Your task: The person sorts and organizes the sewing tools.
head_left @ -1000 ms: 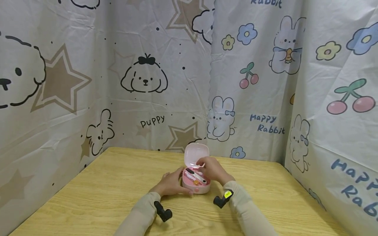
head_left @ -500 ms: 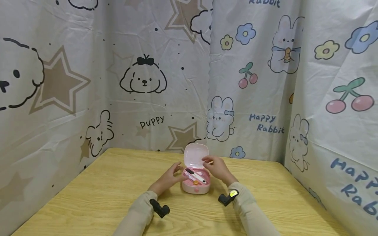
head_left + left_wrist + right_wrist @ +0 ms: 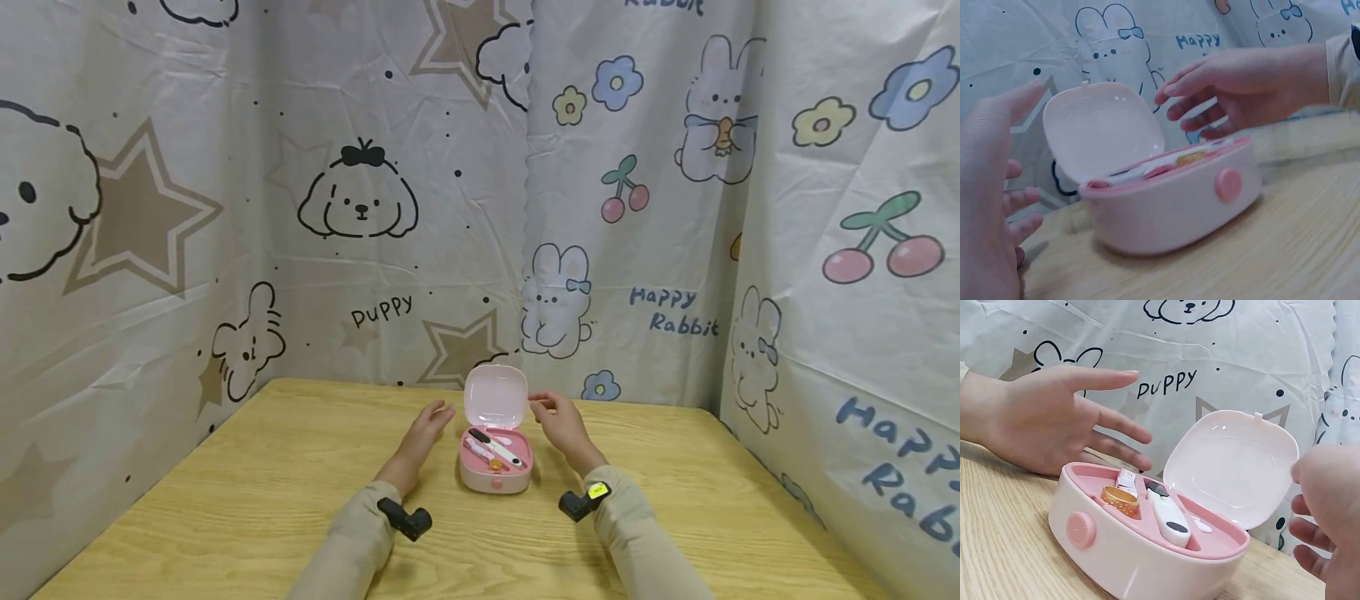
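Observation:
A pink-and-white sewing box (image 3: pixel 495 482) stands on the table, its lid (image 3: pixel 496 397) raised at the back. In the right wrist view, its pink tray holds a gold thimble (image 3: pixel 1120 500), a white tool with a black end (image 3: pixel 1169 515) and a folded, marked strip like a tape measure (image 3: pixel 1127 479). My left hand (image 3: pixel 417 442) is left of the box, apart from it, fingers extended. My right hand (image 3: pixel 564 429) is on the right, fingers loosely bent, holding nothing. Its fingertips are close to the lid's right edge; whether they touch it, I cannot tell.
The wooden table (image 3: pixel 300 500) extends around the box on all sides. Printed curtains (image 3: pixel 360 275) with puppies, stars and rabbits hang behind it and at both sides. Each wrist carries a small black camera (image 3: pixel 405 518).
Earlier my left hand was against the box's left side and my right hand reached into it. Both have drawn outward, away from the box. The box stays in place, its lid still up.

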Demonstrator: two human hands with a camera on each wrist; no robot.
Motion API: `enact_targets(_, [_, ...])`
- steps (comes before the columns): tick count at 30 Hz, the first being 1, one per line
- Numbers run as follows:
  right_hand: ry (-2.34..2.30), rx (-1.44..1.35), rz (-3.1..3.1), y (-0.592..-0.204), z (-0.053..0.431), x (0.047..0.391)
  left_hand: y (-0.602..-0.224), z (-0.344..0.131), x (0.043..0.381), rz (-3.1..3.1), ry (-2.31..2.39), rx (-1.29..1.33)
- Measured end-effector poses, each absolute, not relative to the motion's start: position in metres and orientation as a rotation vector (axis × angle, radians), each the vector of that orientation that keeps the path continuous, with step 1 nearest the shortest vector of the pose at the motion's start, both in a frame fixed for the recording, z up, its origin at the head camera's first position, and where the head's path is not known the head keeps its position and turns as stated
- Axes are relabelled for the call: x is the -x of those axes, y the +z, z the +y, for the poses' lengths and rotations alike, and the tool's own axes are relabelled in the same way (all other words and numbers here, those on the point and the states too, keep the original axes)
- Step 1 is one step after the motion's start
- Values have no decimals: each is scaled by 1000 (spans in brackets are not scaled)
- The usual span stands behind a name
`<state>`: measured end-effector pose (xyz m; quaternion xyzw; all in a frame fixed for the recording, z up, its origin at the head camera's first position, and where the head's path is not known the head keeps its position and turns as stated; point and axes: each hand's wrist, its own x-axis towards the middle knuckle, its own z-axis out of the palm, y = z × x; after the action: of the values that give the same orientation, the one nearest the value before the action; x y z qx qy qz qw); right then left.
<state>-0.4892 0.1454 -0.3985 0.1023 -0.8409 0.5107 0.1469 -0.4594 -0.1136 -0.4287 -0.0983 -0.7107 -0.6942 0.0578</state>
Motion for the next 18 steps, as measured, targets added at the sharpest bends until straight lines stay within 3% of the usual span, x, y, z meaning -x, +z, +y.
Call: enact_targets(18, [2223,-202,-2237,-383,116,489,-403,-57,475,-1786,-2287,135])
